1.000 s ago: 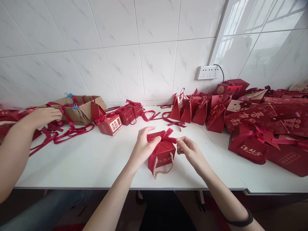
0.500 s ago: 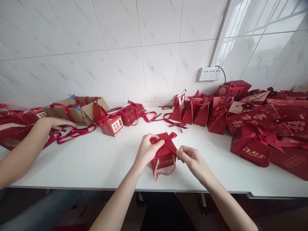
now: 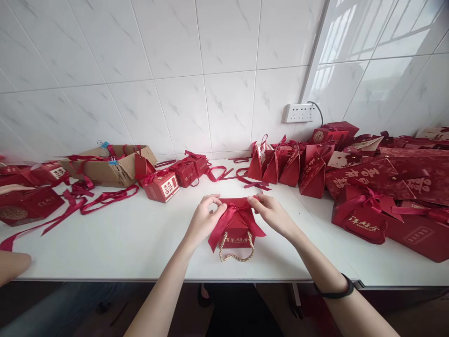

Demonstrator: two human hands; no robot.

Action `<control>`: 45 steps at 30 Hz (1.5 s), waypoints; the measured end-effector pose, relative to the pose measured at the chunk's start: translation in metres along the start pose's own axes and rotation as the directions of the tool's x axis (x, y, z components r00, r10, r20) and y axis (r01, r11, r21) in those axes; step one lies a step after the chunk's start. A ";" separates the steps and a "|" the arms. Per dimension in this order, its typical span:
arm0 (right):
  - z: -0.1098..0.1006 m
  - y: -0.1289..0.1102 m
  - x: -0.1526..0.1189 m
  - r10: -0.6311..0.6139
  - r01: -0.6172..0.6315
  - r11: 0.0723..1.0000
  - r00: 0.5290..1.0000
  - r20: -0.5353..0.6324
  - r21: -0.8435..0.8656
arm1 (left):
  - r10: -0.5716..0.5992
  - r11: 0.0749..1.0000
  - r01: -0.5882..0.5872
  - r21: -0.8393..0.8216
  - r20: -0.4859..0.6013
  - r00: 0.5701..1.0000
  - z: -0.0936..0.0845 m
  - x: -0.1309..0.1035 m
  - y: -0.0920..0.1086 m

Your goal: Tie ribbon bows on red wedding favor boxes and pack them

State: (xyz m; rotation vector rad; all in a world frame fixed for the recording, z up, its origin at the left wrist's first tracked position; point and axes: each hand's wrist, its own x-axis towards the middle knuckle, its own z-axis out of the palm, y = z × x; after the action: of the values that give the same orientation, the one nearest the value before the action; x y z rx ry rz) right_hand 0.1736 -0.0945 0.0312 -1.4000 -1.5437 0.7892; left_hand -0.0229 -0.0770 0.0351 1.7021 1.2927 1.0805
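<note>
A small red gift box (image 3: 235,239) with gold lettering and a twisted gold rope handle (image 3: 236,258) stands on the white table in front of me. A wide red ribbon bow (image 3: 240,216) lies across its top, its two tails hanging down the front. My left hand (image 3: 206,216) pinches the bow's left side between thumb and fingers. On the opposite side, my right hand (image 3: 268,210) has its thumb and fingers closed on the ribbon's upper right part.
Red boxes (image 3: 162,186) and a cardboard box (image 3: 101,171) with ribbons stand back left. Triangular red boxes (image 3: 314,173) and a pile of red bags (image 3: 372,175) fill the right. At the left edge shows another person's arm (image 3: 12,267).
My right hand has moved up from the box's right side to the top of the bow. The bow's tails now hang down the front. The other person's arm has pulled back left.
</note>
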 end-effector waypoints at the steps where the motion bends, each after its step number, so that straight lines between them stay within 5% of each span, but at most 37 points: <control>1: 0.003 -0.001 0.002 -0.011 0.011 1.000 1.000 0.011 0.002 | 0.022 1.000 -0.022 0.020 0.003 1.000 0.000 0.000 0.000; 7: 0.010 0.001 0.003 0.081 -0.091 0.988 0.993 0.089 0.124 | 0.154 0.975 -0.129 0.179 -0.135 0.979 0.002 -0.001 -0.010; 11: 0.013 0.002 0.003 0.087 -0.106 0.973 0.991 0.100 0.206 | 0.142 0.975 -0.109 0.191 -0.167 0.976 0.006 0.000 -0.013; 18: 0.012 0.008 -0.002 0.087 -0.162 0.861 0.981 0.175 0.482 | 0.170 0.970 -0.184 0.156 0.098 0.980 -0.008 -0.003 -0.008; 24: 0.009 0.018 -0.012 0.049 -0.163 0.792 0.978 0.204 0.589 | 0.287 0.924 -0.314 0.219 0.149 0.946 -0.024 -0.012 0.008; 30: 0.006 0.005 -0.025 0.057 -0.132 0.896 0.981 0.185 0.425 | 0.175 0.971 -0.199 0.129 0.178 0.968 -0.025 -0.018 0.024; 36: 0.002 0.000 -0.028 0.060 -0.126 0.905 0.983 0.173 0.406 | 0.110 0.993 -0.114 0.001 0.266 0.958 -0.029 -0.013 0.025; 45: 0.007 0.002 -0.025 0.135 -0.219 0.894 0.964 0.230 0.392 | 0.010 0.995 -0.015 0.099 0.047 0.999 -0.019 -0.016 0.014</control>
State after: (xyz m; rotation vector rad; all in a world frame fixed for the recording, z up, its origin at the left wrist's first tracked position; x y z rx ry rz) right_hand 0.1674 -0.1179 0.0213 -1.1787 -1.2988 1.3201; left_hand -0.0377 -0.0944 0.0525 1.8000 1.3273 0.9925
